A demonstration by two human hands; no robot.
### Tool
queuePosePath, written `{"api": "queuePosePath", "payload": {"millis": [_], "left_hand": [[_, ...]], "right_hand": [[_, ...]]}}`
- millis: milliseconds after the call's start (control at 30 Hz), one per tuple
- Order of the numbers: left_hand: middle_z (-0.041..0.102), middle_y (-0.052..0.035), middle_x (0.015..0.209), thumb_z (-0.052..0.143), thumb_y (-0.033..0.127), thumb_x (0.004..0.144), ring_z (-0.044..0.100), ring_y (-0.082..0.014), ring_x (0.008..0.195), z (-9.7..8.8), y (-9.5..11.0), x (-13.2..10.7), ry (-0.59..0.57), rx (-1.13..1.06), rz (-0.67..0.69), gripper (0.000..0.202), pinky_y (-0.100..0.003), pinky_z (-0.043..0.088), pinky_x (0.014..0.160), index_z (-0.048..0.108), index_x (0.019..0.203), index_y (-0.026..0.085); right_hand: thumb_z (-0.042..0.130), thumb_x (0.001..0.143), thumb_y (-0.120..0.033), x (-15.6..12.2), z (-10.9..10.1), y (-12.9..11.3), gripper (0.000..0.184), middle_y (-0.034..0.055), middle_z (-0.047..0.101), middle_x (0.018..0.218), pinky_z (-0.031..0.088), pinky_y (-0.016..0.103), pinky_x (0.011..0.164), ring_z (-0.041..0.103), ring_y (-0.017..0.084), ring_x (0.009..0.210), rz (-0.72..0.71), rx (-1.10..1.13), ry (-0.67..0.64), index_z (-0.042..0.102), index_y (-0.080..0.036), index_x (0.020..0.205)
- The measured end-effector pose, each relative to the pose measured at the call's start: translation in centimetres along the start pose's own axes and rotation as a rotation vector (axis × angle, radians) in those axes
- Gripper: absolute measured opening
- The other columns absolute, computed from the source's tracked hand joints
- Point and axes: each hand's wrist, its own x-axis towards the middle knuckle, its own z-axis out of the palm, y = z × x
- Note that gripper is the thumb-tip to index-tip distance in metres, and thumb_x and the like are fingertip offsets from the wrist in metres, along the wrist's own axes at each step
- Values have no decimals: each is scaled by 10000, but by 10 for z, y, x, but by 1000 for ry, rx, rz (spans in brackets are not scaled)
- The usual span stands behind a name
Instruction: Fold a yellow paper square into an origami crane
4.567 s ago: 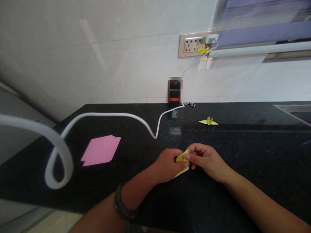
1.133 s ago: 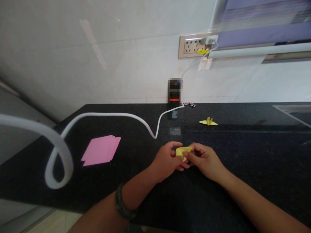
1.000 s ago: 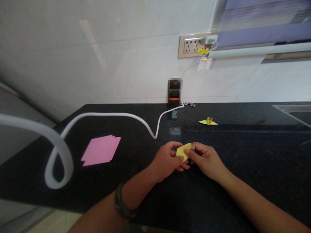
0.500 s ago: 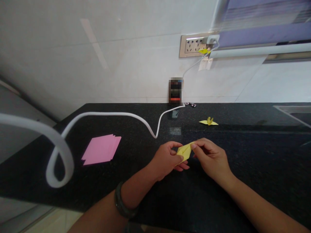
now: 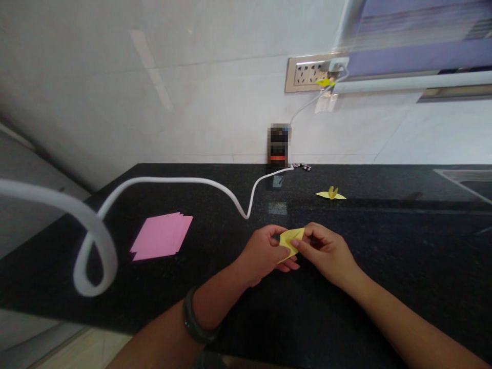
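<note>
A small folded piece of yellow origami paper (image 5: 289,239) is held between my two hands, just above the dark counter. My left hand (image 5: 264,249) pinches its left side, thumb on top and fingers beneath. From the right, my right hand (image 5: 325,249) grips the paper, with the thumb pressed on its upper face near a crease. The right fingertips behind the paper are partly hidden. Beyond my hands, a finished-looking yellow paper crane (image 5: 331,193) rests on the counter with its wings spread.
A stack of pink paper squares (image 5: 161,237) lies at the left. A white cable (image 5: 200,180) loops over the black counter (image 5: 230,307) to a phone-like device (image 5: 279,146) leaning on the wall. Wall sockets (image 5: 307,74) are above; a sink edge (image 5: 457,179) is far right.
My right thumb has slid left and inward over the paper's face. The paper's right tip, stretched out before, now looks shorter and folded inward.
</note>
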Motion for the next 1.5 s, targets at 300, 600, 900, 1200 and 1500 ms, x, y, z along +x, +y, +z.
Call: {"api": "queuePosePath", "payload": {"millis": [300,600,900,1200,1500], "left_hand": [[618,-72,719,552,139,665,621,-155,575,-1,0,2,11,-78,42,385,-203,449,470,410,1022,131],[620,-69,793,518,212,729,621,-147,655,-7,-3,5,-91,-318,89,294,-209,457,532,398,993,163],[597,-27,785,644,246,632,569,-117,721,-3,-8,6,-59,-245,177,241,-235,432,651,529,810,132],[574,5,689,635,167,617,514,-85,641,-4,-9,9,57,-147,327,167,-210,395,636,561,762,129],[554,-35,878,527,218,732,518,-143,851,-1,-7,-2,198,381,684,162,-261,398,773,548,889,186]], "right_hand": [[526,737,-398,1,-3,-3,239,-9,529,570,406,211,424,474,93,462,173,189,6,563,-165,697],[496,768,-348,1,-1,-1,205,-7,546,623,427,222,453,494,82,453,209,371,-34,545,-158,826],[576,713,-306,-3,0,-5,142,15,548,693,441,229,487,515,110,556,82,307,-49,535,-183,773],[468,795,-286,-4,-6,-9,158,-3,510,614,400,239,526,492,113,539,29,230,-87,573,-179,743],[466,788,-231,-5,-5,-7,134,9,511,636,383,243,536,482,122,566,-91,-27,-62,557,-168,713]]}}
